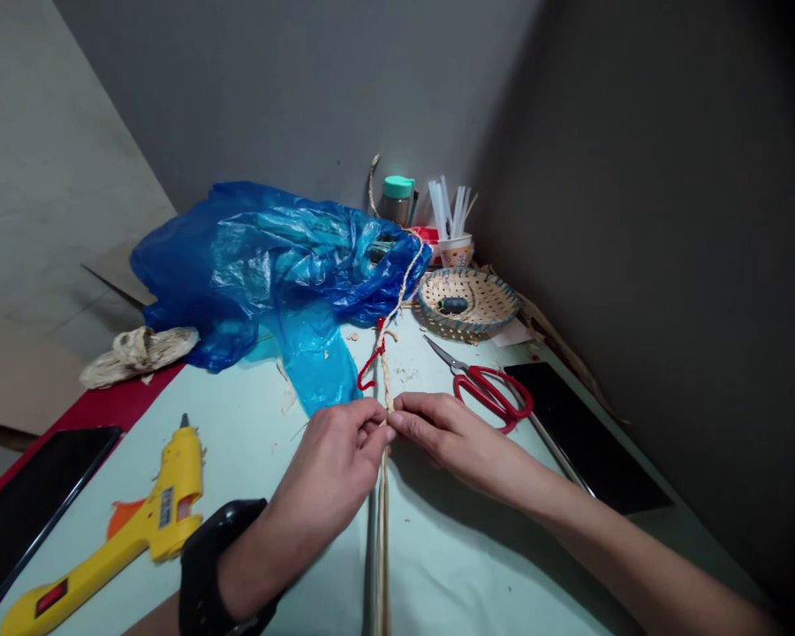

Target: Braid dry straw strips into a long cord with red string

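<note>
Braided cord [388, 384] extends beyond left grip [340, 452] and right grip [445, 430], both pinching it.

And here's the bench [464, 574], its top a pale mint green! Left of the left hand [340, 452] lies a yellow plastic glue gun [172, 495], with a flat, glossy black slab [33, 512] farther out. Just beyond the right hand [442, 429], red-handled steel scissors [496, 389]; another dark slab, rectangular [589, 433], to its right. Beyond both hands, a crumpled blue plastic bag [271, 256] and a shallow woven basket [494, 300].
</note>
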Demonstrator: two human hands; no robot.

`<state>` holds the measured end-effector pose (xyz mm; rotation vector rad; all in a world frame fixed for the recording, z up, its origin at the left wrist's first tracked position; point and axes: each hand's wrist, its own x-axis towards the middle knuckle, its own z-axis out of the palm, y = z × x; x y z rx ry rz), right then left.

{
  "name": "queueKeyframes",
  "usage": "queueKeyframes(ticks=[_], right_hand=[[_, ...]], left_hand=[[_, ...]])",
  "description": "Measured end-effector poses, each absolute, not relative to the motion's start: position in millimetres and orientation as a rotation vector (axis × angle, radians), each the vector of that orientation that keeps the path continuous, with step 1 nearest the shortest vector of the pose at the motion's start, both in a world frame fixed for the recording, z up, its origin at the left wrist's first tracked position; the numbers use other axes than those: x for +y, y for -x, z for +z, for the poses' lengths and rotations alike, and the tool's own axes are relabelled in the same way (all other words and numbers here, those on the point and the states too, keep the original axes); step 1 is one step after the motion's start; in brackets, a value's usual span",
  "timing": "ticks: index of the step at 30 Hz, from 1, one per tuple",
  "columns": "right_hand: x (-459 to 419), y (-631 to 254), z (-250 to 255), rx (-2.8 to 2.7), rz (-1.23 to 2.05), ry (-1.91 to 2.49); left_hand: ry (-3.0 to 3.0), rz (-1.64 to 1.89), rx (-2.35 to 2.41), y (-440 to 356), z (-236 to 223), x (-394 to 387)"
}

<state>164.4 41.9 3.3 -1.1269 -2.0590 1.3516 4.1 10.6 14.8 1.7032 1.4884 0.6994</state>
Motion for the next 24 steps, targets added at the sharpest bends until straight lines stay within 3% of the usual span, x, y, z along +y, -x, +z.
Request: queueKeyframes(ticks=[4,10,16,24], right_hand=[[42,-165,0,-2.129,1.197,1.178],[36,-167,-5,-1.902,1.358,1.133],[36,-168,-1,-1.595,1.606,1.041],[39,-171,7,-1.573,1.656,1.045]], left_hand=[[-1.909,0.56,1.594,-3,19,10],[-1.992,0.502,1.569,-2,26,8],[-2.114,0.668,1.481,-9,24,-3],[-1.415,0.749,1.41,-4,24,6]])
